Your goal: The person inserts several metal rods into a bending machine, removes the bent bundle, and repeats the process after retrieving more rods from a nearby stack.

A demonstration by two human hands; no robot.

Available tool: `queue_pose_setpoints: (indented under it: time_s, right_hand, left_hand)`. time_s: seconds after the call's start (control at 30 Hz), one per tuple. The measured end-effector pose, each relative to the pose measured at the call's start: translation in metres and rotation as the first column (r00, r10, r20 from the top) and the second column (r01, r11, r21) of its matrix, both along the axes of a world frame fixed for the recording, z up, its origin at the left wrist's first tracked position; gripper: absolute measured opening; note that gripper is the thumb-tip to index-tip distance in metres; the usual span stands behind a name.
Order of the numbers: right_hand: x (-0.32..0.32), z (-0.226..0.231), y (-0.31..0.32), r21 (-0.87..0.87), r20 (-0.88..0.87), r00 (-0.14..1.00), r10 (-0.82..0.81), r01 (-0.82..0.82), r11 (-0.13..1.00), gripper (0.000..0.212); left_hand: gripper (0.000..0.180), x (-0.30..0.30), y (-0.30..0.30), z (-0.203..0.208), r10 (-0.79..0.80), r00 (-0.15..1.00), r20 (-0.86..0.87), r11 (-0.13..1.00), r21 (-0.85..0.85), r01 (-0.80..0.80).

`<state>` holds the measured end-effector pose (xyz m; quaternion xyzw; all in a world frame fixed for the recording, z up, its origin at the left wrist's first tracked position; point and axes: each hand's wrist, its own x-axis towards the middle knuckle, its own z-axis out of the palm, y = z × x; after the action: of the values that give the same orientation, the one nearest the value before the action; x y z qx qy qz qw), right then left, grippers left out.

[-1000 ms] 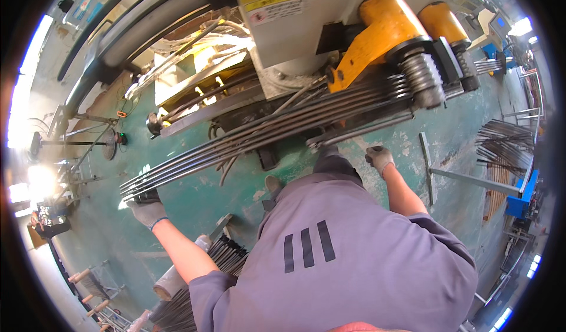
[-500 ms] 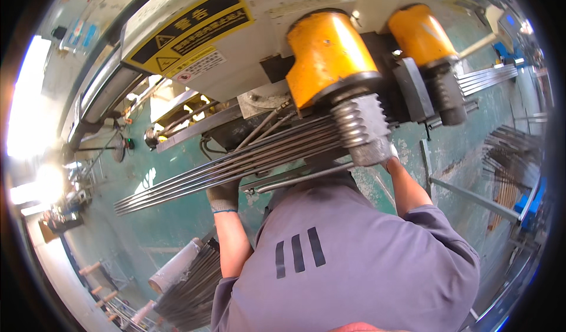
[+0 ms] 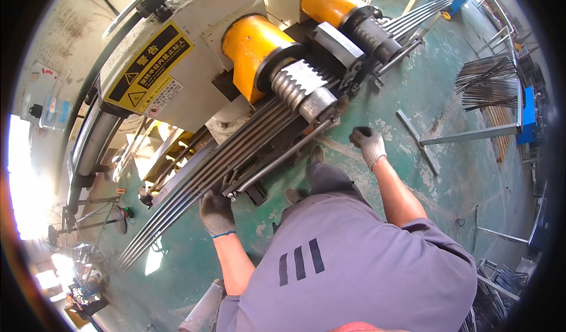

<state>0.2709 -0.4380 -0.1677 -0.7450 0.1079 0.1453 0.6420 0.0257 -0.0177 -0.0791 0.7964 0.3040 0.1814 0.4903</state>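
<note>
Head view: rods slant lower-left to upper-right; left hand nearer.
Left at rods' near edge, grip cannot tell; right hand curled in, apart.

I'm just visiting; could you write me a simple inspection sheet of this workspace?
Surface: green floor, pale worn patches.
Job's things: long metal rods, side by side, slanting along the machine.
Clutter: dark rod pile at right; pale roll at the lower edge.
Hands: gloved left hand by the rods' near side, grip unclear; gloved right hand above the floor, nothing visible in it.
Cables: none clearly distinguishable.
Surroundings: orange housings, yellow-and-black label.
</note>
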Motion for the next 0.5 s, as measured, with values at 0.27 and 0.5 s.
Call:
queue_pose_setpoints:
  time_s: [0.27,0.5]
  right_hand:
    - [0.040,0.109,0.047,0.298,0.340,0.927,-0.159,0.054,0.953,0.038]
    - [0.067,0.134,0.086,0.387,0.372,0.892,-0.256,0.102,0.917,0.037]
  left_hand:
    - [0.043,-0.027,-0.001,0.038,0.447,0.777,0.443,0.571,-0.810,0.133]
    - [0.046,-0.025,-0.015,0.077,0.487,0.724,0.489,0.658,-0.750,0.064]
